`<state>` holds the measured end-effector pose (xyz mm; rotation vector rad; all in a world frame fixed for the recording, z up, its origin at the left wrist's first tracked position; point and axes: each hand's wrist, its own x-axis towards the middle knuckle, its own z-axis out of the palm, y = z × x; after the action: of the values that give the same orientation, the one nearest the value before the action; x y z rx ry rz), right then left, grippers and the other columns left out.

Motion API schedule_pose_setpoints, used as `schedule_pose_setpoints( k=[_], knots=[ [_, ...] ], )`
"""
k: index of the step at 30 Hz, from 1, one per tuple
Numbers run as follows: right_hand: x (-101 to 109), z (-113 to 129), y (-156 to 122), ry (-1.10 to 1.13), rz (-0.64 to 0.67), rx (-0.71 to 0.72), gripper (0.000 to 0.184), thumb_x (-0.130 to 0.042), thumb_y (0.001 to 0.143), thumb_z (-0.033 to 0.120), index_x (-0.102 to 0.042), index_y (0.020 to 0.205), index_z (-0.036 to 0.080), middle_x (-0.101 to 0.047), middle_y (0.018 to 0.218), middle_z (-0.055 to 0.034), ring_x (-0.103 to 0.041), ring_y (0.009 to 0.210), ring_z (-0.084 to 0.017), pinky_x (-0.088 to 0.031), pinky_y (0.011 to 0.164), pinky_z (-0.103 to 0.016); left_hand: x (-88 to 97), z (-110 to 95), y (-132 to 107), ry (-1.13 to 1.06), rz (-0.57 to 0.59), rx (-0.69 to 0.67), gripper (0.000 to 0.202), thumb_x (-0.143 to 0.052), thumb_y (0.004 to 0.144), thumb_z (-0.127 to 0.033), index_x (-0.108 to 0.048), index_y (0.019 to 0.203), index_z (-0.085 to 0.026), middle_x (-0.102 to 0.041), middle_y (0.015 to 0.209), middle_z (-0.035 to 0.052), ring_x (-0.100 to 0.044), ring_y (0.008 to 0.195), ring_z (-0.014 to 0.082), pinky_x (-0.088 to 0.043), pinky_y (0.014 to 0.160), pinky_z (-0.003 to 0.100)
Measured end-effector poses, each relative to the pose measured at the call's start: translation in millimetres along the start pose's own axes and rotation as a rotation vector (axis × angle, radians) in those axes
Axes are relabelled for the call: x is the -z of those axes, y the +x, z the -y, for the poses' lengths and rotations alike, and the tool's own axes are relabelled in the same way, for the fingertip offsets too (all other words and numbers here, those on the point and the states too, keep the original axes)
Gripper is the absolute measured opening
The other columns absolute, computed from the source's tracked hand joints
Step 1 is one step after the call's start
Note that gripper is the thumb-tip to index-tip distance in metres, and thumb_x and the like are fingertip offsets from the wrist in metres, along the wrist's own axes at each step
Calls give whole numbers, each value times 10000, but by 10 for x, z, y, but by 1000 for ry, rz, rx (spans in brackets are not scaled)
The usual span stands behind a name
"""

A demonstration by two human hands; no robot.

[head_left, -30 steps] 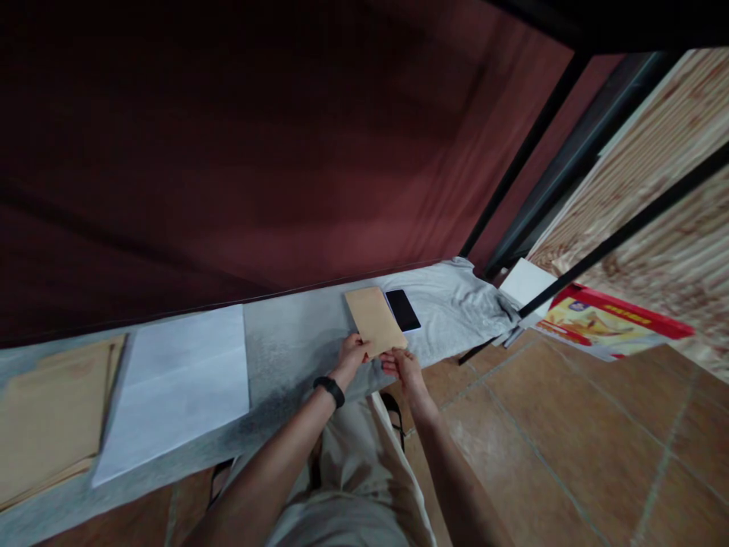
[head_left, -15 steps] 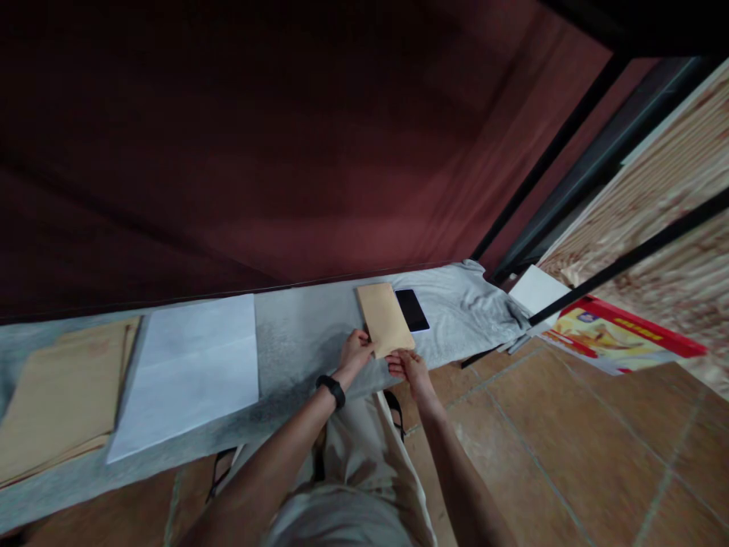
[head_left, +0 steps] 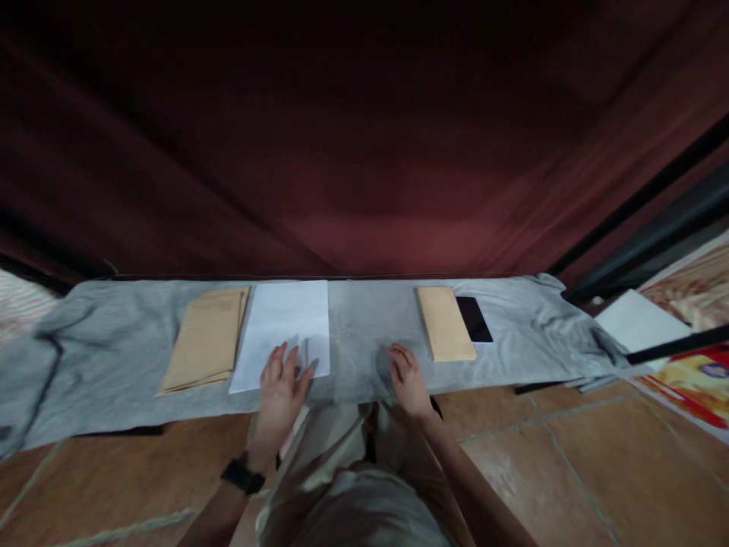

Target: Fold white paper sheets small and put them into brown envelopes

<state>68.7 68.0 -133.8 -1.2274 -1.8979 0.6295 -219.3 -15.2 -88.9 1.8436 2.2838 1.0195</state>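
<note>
My left hand (head_left: 283, 386), with a dark band on its wrist, is over the near part of the white paper (head_left: 290, 319). Its fingers are spread and grip nothing; whether they touch the sheet I cannot tell. Loosely bent and empty, the fingers of my right hand (head_left: 408, 377) are over the grey cloth, left of the smaller brown envelopes (head_left: 447, 323). A dark-screened phone (head_left: 474, 319) lies partly under or right against that small stack. Left of the paper are larger brown envelopes (head_left: 206, 338), stacked unevenly.
The grey cloth (head_left: 373, 319) covers a long narrow bench. Behind it hangs a dark red curtain (head_left: 364, 190). At the right end are a black metal bar (head_left: 677, 346), a white box (head_left: 642, 327) and a red-yellow printed package (head_left: 698, 384). Below is a tiled floor (head_left: 547, 448).
Both hands have let go of the small brown envelopes, which stay beside the phone. My left hand has moved left to the white paper. The view has turned left.
</note>
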Motion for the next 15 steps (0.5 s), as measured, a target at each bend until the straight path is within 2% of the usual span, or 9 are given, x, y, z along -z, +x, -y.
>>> schedule_pose_setpoints(
  k=[3,5,6,8,9,12,15],
  knots=[
    [-218,81,43,-182,14,46,353,-443,994,231,-634,1292,219,-605,1395,-131,-533,1292,-286,-396,1116,-509,371,444,146,239,-123,191,681,-475,950,-510,-397,1487,-98,-296,1616,270,-255,1504,431,-285,1167,628],
    [-281,99,45,-281,13,58,358,-435,1002,229,-623,1308,220,-608,1399,-119,-533,1284,-283,-367,1122,-501,581,758,273,362,-224,423,802,-514,924,-548,-303,1529,-66,-270,1615,304,-259,1487,472,-296,1133,668],
    [-292,100,42,-315,13,66,360,-429,1006,226,-621,1310,215,-612,1396,-117,-535,1279,-280,-361,1119,-491,664,915,326,397,-236,537,861,-557,896,-566,-284,1533,-56,-297,1597,313,-286,1466,489,-322,1109,672],
    [-291,91,33,-359,14,85,364,-419,1009,224,-618,1313,198,-619,1386,-124,-542,1265,-277,-364,1106,-470,780,1199,392,407,-133,737,949,-681,803,-577,-328,1493,-29,-418,1507,333,-406,1378,510,-399,1047,644],
    [-286,84,28,-375,18,94,367,-418,1009,224,-616,1316,192,-623,1380,-127,-547,1254,-276,-366,1100,-464,815,1315,402,405,-78,792,943,-703,781,-583,-362,1470,-37,-477,1456,327,-454,1336,508,-416,1024,635],
    [-276,65,20,-408,25,106,379,-413,1003,215,-612,1325,188,-626,1374,-133,-547,1252,-273,-362,1093,-456,864,1527,371,398,-32,781,875,-677,774,-647,-453,1397,-76,-512,1400,316,-503,1278,490,-439,982,605],
    [-283,58,17,-428,29,112,386,-407,995,200,-610,1323,181,-620,1383,-134,-530,1278,-271,-356,1099,-450,901,1593,347,390,-34,794,736,-696,768,-619,-545,1282,-114,-523,1375,276,-515,1247,458,-452,966,569]
  ],
)
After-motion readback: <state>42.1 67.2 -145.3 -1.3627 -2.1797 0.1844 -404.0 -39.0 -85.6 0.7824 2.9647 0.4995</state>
